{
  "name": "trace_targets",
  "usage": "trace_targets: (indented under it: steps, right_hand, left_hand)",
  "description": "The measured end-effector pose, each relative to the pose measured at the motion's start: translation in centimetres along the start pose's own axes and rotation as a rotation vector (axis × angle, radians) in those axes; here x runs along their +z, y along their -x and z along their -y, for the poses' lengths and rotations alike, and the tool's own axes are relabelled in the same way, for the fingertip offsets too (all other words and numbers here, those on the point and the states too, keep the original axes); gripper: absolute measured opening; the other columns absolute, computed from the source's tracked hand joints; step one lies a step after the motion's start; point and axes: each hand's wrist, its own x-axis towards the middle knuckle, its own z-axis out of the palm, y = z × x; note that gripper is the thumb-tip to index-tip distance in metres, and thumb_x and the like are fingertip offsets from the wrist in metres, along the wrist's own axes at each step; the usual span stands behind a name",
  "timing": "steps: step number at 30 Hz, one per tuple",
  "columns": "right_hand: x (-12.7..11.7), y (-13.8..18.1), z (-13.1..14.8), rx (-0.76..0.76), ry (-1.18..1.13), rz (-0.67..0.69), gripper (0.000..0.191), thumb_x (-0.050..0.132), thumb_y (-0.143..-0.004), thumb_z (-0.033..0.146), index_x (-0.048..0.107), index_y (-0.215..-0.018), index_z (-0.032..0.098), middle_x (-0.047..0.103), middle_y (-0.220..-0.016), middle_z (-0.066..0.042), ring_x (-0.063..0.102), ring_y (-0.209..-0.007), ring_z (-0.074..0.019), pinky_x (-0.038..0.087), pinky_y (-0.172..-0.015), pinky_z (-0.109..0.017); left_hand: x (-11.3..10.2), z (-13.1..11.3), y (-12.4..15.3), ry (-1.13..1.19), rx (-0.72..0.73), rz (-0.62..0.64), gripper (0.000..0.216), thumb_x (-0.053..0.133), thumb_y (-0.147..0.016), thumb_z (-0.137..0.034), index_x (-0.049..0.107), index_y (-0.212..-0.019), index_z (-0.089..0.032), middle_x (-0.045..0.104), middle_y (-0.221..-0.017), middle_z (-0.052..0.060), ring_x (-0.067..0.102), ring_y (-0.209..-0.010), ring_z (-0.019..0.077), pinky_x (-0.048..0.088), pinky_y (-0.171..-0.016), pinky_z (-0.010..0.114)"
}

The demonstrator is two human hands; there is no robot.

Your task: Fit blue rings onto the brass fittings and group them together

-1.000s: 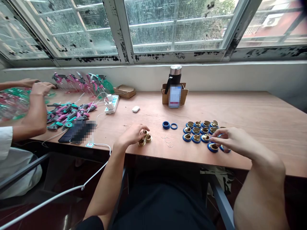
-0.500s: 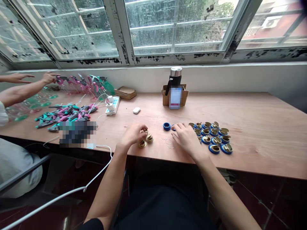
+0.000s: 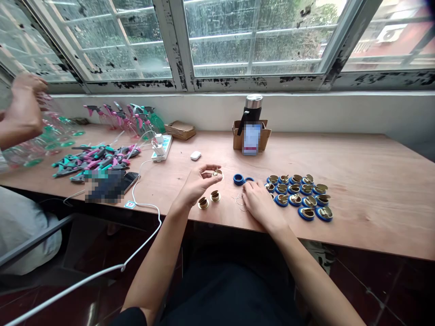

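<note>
My left hand point(image 3: 197, 185) is turned palm up above the table, its fingertips pinching a small brass fitting point(image 3: 216, 172). Just below it stand two more brass fittings point(image 3: 203, 203) point(image 3: 215, 195), apart from the hand. My right hand point(image 3: 260, 203) rests on the wood with its fingers together, beside thin wire rings point(image 3: 238, 200) and close to blue rubber rings point(image 3: 239, 179). Whether those fingers hold anything is hidden. To its right lies a block of brass fittings seated in blue rings point(image 3: 299, 197).
A co-worker's hand point(image 3: 23, 102) handles clear plastic spray bottles point(image 3: 56, 131) at the far left. Pink and green spray heads point(image 3: 97, 158) lie nearby. A power strip point(image 3: 162, 147), white cable, earbud case point(image 3: 195, 155) and cardboard box point(image 3: 251, 138) holding a steel-capped flask point(image 3: 253, 107) stand on the wooden table point(image 3: 356, 190).
My left hand has lifted one brass fitting off the table and turned palm up. My right hand has shifted slightly toward the wire rings. The co-worker's hand has moved up among the bottles.
</note>
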Motion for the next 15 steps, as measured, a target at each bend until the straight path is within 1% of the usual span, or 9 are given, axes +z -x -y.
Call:
trace_targets:
  steps: [3, 5, 7, 9, 12, 15]
  right_hand:
    - [0.3, 0.0, -0.2, 0.034, -0.014, -0.013, 0.021, 0.048, -0.106, 0.014, 0.068, -0.113, 0.013, 0.069, -0.114, -0.018, 0.057, -0.109, -0.0340, 0.050, -0.098, -0.046]
    - [0.5, 0.1, -0.3, 0.065, -0.025, -0.021, 0.022, 0.048, -0.104, 0.010, 0.068, -0.111, 0.014, 0.069, -0.111, -0.018, 0.057, -0.109, -0.0341, 0.050, -0.096, -0.045]
    - [0.7, 0.1, -0.4, 0.094, -0.043, -0.028, 0.025, 0.047, -0.101, 0.005, 0.068, -0.108, 0.015, 0.070, -0.108, -0.017, 0.058, -0.108, -0.0337, 0.050, -0.092, -0.043]
    - [0.7, 0.1, -0.5, 0.113, -0.069, -0.036, 0.028, 0.046, -0.099, 0.002, 0.068, -0.107, 0.017, 0.072, -0.107, -0.016, 0.059, -0.107, -0.0330, 0.050, -0.088, -0.042]
    - [0.3, 0.1, -0.6, 0.133, -0.122, -0.058, 0.029, 0.048, -0.098, 0.002, 0.067, -0.110, 0.019, 0.074, -0.106, -0.014, 0.062, -0.102, -0.0318, 0.049, -0.083, -0.040]
    - [-0.7, -0.1, -1.0, 0.163, -0.211, -0.149, 0.024, 0.053, -0.097, 0.006, 0.067, -0.109, 0.021, 0.076, -0.104, -0.011, 0.062, -0.099, -0.0317, 0.051, -0.085, -0.042]
  left_hand:
    - [0.6, 0.3, -0.1, 0.146, -0.018, -0.057, 0.063, 0.098, -0.068, -0.027, 0.073, -0.125, -0.017, 0.074, -0.121, 0.012, 0.071, -0.113, 0.0236, 0.056, -0.099, 0.037]
    - [1.0, 0.4, -0.2, 0.256, -0.069, -0.073, 0.065, 0.098, -0.069, -0.022, 0.071, -0.128, -0.018, 0.073, -0.125, 0.011, 0.071, -0.115, 0.0220, 0.056, -0.102, 0.035]
    - [1.5, 0.4, -0.2, 0.350, -0.148, -0.075, 0.055, 0.095, -0.073, -0.017, 0.072, -0.123, -0.017, 0.075, -0.124, 0.011, 0.073, -0.110, 0.0189, 0.057, -0.100, 0.032]
    - [2.0, 0.3, -0.2, 0.427, -0.222, -0.087, 0.039, 0.089, -0.080, -0.016, 0.073, -0.116, -0.014, 0.077, -0.119, 0.011, 0.075, -0.101, 0.0157, 0.059, -0.096, 0.028]
    - [2.7, 0.3, -0.2, 0.510, -0.288, -0.091, 0.017, 0.074, -0.096, -0.019, 0.075, -0.109, -0.009, 0.080, -0.113, 0.015, 0.076, -0.089, 0.0133, 0.062, -0.087, 0.023]
    - [3.3, 0.3, -0.1, 0.555, -0.314, -0.060, 0.018, 0.065, -0.102, -0.020, 0.077, -0.105, -0.006, 0.081, -0.111, 0.017, 0.077, -0.086, 0.0130, 0.063, -0.085, 0.022]
